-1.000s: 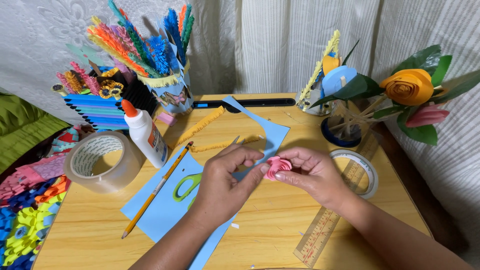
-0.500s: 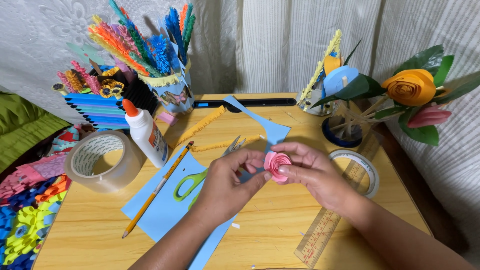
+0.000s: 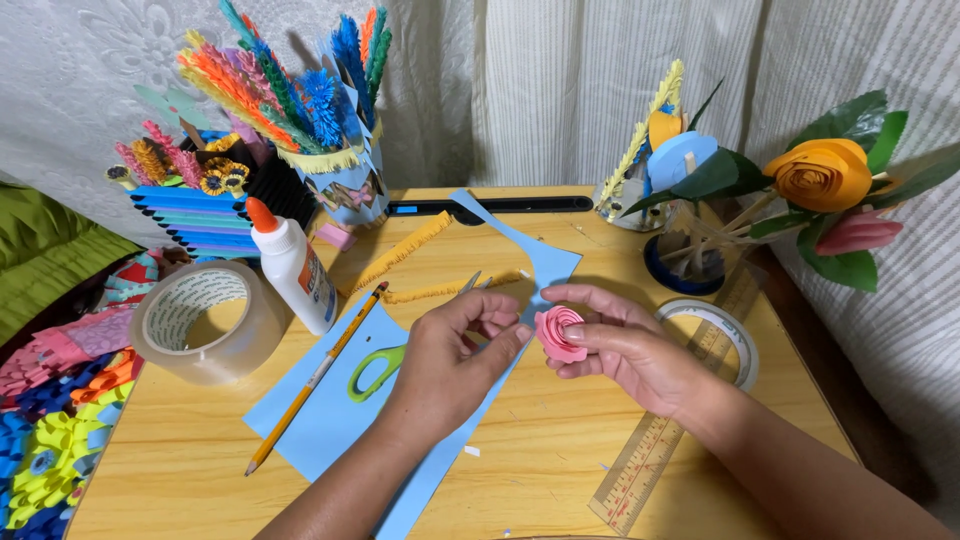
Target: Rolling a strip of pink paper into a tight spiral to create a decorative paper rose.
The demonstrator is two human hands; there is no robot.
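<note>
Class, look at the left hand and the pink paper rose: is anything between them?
Nothing visible. The right hand holds the pink paper rose, and the left hand sits right beside it, fingertips at the rose's edge, above the blue paper.

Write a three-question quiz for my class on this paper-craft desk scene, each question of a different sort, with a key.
1. True or false: the right hand holds a pink rolled paper rose.
2. Which thing lies on the light blue paper sheet near the left hand? A) a stapler B) green-handled scissors C) a paintbrush
3. Fill in: the white glue bottle stands upright between the pencil and the big roll of clear ____.

Key: 1 true; 2 B; 3 tape.
</note>
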